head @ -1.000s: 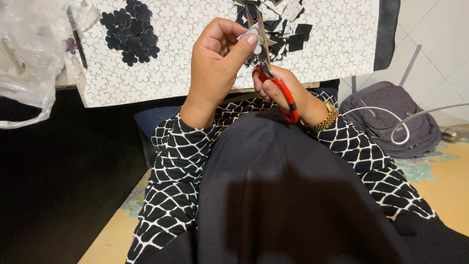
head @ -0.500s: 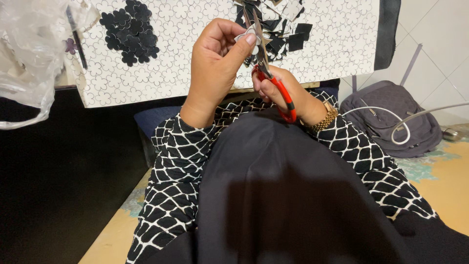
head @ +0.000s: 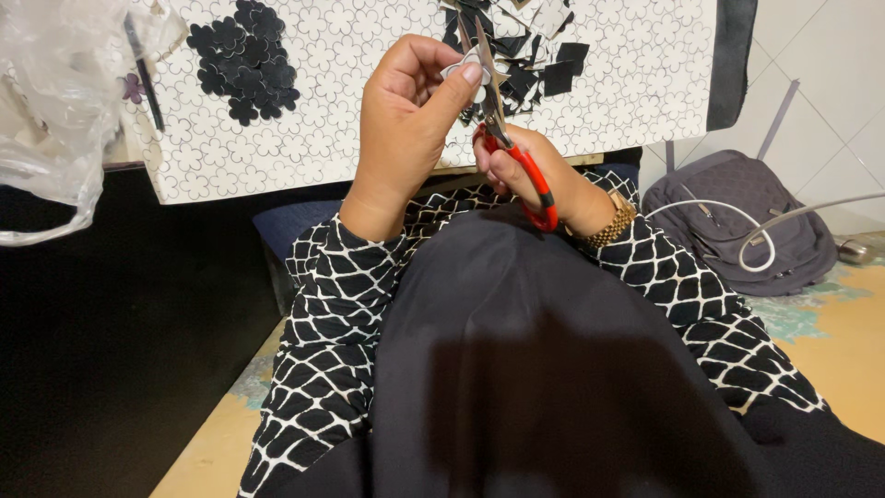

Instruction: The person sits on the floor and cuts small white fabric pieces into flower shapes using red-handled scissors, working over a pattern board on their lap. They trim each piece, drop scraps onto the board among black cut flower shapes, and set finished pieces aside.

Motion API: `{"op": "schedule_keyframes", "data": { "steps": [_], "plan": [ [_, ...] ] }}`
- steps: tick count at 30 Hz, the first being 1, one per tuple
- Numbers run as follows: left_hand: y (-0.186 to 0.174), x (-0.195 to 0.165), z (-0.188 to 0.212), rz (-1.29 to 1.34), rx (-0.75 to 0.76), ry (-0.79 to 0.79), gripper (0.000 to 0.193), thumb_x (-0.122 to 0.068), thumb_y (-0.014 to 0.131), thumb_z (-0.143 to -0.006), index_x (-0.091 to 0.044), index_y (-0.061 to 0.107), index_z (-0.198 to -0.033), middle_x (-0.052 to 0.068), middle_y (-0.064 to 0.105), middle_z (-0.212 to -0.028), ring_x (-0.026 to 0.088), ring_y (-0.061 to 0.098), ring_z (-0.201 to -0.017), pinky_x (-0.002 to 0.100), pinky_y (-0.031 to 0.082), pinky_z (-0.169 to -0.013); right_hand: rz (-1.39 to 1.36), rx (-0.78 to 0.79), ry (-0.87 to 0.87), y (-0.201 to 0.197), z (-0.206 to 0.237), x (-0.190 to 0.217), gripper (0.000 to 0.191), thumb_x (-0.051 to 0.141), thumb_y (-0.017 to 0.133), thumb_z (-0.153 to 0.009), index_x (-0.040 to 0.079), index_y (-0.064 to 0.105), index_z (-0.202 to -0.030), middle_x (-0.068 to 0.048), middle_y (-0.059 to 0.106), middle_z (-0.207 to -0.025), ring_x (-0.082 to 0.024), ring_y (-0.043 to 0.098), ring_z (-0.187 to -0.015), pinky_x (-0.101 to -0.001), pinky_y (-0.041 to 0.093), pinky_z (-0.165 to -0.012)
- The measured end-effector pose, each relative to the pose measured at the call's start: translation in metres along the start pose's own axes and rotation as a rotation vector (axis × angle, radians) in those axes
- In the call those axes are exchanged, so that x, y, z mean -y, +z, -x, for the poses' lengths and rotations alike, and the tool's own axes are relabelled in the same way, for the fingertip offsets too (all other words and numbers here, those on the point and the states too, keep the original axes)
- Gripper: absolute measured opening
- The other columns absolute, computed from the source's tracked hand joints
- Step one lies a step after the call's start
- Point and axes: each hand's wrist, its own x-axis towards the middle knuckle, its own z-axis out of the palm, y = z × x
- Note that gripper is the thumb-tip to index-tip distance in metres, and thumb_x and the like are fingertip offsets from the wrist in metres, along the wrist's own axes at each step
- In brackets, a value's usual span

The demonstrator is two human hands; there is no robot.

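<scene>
- left hand (head: 401,129) raised over the lap, thumb and fingers pinched on a small pale cutout (head: 464,70); closed tight on it, no slack.
- right hand (head: 516,171) wrapped through the red loops of the scissors (head: 502,129); blades point up and meet the cutout just beside the left fingertips. i can't tell how far the blades are parted.
- cutout sits between the two hands, above the patterned sheet (head: 323,138), not resting on it.
- on the sheet: a cluster of dark flower pieces (head: 241,66) at upper left, a heap of scraps (head: 530,46) behind the blades.
- clear plastic bag (head: 51,101) at far left, grey backpack (head: 737,217) with a white cable (head: 728,240) on the floor to the right, well apart from the hands.
- risk, as i judge it: blades work very near the left thumb; a slip or a quick turn of the piece could nick it.
- risk: the piece is small and held only at its edge; it may twist in the pinch and the cut wander off the outline.
- risk: offcuts could drop into the dark lap cloth (head: 553,369) and be hard to spot.
</scene>
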Motion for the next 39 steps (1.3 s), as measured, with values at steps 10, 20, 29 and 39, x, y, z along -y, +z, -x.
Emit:
{"op": "schedule_keyframes", "data": {
  "steps": [10, 20, 29, 39],
  "plan": [
    [-0.0002, -0.0014, 0.0002, -0.054, -0.002, -0.002, 0.012, -0.007, 0.073, -0.103, -0.003, 0.063, -0.107, 0.0, 0.067, -0.095, 0.003, 0.058, -0.083, 0.019, 0.049, -0.075, -0.011, 0.008, 0.017, 0.0006, -0.0007, 0.001, 0.058, 0.067, 0.054, -0.1, 0.009, 0.052, -0.098, 0.002, 0.049, -0.085, -0.006, 0.048, -0.073, -0.0209, 0.044, -0.065],
    [-0.0007, 0.0008, -0.0001, -0.04, -0.006, -0.004, 0.012, -0.006, 0.073, -0.102, -0.003, 0.063, -0.107, -0.001, 0.067, -0.095, 0.003, 0.059, -0.083, 0.019, 0.049, -0.075, -0.013, 0.013, 0.011, 0.001, -0.0011, 0.001, 0.058, 0.066, 0.053, -0.102, 0.008, 0.051, -0.096, 0.001, 0.049, -0.084, -0.007, 0.048, -0.072, -0.0213, 0.043, -0.064],
    [-0.0019, 0.0014, 0.0004, -0.032, -0.006, -0.009, 0.013, -0.006, 0.073, -0.102, -0.003, 0.063, -0.108, 0.0, 0.067, -0.097, 0.003, 0.059, -0.084, 0.018, 0.049, -0.075, 0.019, 0.018, 0.006, 0.0006, -0.0017, 0.0005, 0.058, 0.067, 0.051, -0.102, 0.009, 0.051, -0.096, 0.001, 0.049, -0.083, -0.007, 0.05, -0.07, -0.0214, 0.044, -0.063],
    [-0.0032, 0.0057, 0.0003, -0.019, -0.002, -0.004, 0.013, -0.007, 0.074, -0.103, -0.003, 0.063, -0.108, 0.0, 0.067, -0.096, 0.003, 0.059, -0.083, 0.019, 0.048, -0.075, -0.022, 0.012, 0.034, 0.001, -0.0006, -0.003, 0.056, 0.064, 0.053, -0.103, 0.008, 0.052, -0.099, 0.001, 0.049, -0.085, -0.007, 0.048, -0.071, -0.0217, 0.043, -0.063]
  ]
}}
